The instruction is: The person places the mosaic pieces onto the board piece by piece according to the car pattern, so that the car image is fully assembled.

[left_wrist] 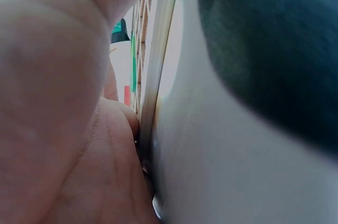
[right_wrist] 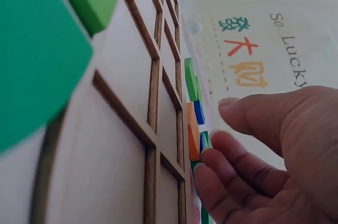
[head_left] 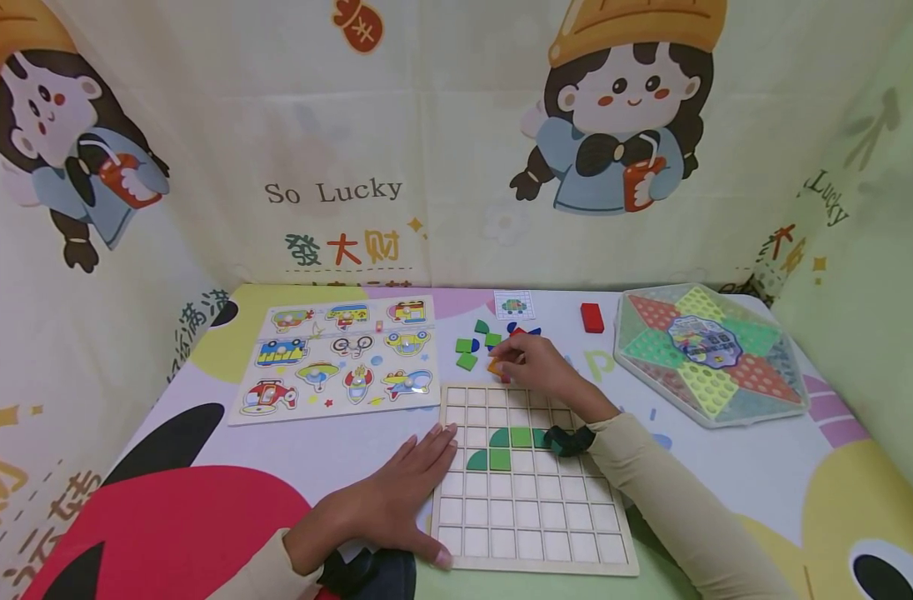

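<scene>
A wooden grid board [head_left: 527, 514] lies in front of me, with several green squares [head_left: 500, 459] and green quarter-circles [head_left: 476, 460] set in its upper rows. My left hand [head_left: 385, 506] rests along the board's left edge, fingers stretched forward and thumb at the near corner. Beyond the far edge, my right hand [head_left: 535, 367] reaches over a group of loose pieces. In the right wrist view its thumb and fingers [right_wrist: 214, 182] are apart, with nothing between them, close beside an orange piece [right_wrist: 193, 131]. Loose green squares [head_left: 467, 361] and blue and red pieces lie around it.
A small pattern card [head_left: 514, 306] lies behind the loose pieces, and a red box [head_left: 591, 317] farther right. At left is a vehicle puzzle board [head_left: 336, 358]; at right, a hexagonal game case [head_left: 711, 354]. Printed cloth walls [head_left: 456, 150] enclose the table.
</scene>
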Tool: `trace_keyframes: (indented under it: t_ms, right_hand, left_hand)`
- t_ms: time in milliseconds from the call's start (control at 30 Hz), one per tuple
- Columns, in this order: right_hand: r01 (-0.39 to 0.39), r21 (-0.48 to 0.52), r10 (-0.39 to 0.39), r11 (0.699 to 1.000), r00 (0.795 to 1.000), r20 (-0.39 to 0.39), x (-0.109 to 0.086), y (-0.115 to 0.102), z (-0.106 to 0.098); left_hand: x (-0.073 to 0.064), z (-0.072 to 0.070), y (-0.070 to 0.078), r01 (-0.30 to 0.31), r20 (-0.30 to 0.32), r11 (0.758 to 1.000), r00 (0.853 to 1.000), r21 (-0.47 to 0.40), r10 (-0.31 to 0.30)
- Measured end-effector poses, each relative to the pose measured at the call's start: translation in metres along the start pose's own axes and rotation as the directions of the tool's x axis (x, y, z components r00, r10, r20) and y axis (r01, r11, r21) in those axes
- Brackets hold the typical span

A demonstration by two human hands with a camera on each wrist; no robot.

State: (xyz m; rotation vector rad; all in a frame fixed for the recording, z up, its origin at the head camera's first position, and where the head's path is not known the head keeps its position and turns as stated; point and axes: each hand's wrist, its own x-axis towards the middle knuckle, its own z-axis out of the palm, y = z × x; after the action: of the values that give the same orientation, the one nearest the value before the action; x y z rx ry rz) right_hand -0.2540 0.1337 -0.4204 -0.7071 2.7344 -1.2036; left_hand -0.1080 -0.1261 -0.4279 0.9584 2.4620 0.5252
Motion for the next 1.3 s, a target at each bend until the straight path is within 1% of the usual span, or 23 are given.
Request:
trace_keyframes:
  t_ms: [367,600,733,833,1100,1300]
  right_hand:
    - [-0.026,-0.020,0.027,0.999,0.999,0.022,0.0015,0.0002,0.0010]
    - [-0.001,-0.003,0.001,1.000,0.999,0.048,0.0014,-0.0046,0.0019]
    - [-0.012,-0.010,0.012,1.000,0.998,0.056,0.0020,-0.0063,0.0030]
    - [-0.032,-0.030,0.034,0.999,0.998,0.060,0.0021,-0.0066,0.0031]
    - [-0.032,-0.088,0.042,0.996,0.992,0.119,0.0035,-0.0054,0.0037]
    - [-0.075,-0.129,0.089,0.989,0.991,0.104,0.0051,-0.0055,0.0072]
  left_hand:
    - [-0.0003,-0.0002,0.0000,0.004,0.007,1.000,1.000,-0.019,-0.004]
    - [-0.0003,0.0003,-0.0012,-0.007,0.003,1.000,1.000,-0.011,0.007]
    - [-0.0001,-0.0002,-0.0010,-0.007,0.004,1.000,1.000,-0.013,0.007]
    - [0.0001,-0.0003,-0.0008,-0.008,0.004,1.000,1.000,-0.013,0.008]
    - [0.0006,0.0005,-0.0007,0.001,0.005,1.000,1.000,-0.014,-0.001]
    - [0.0005,0.0001,-0.0004,0.009,0.008,1.000,1.000,-0.013,-0.009]
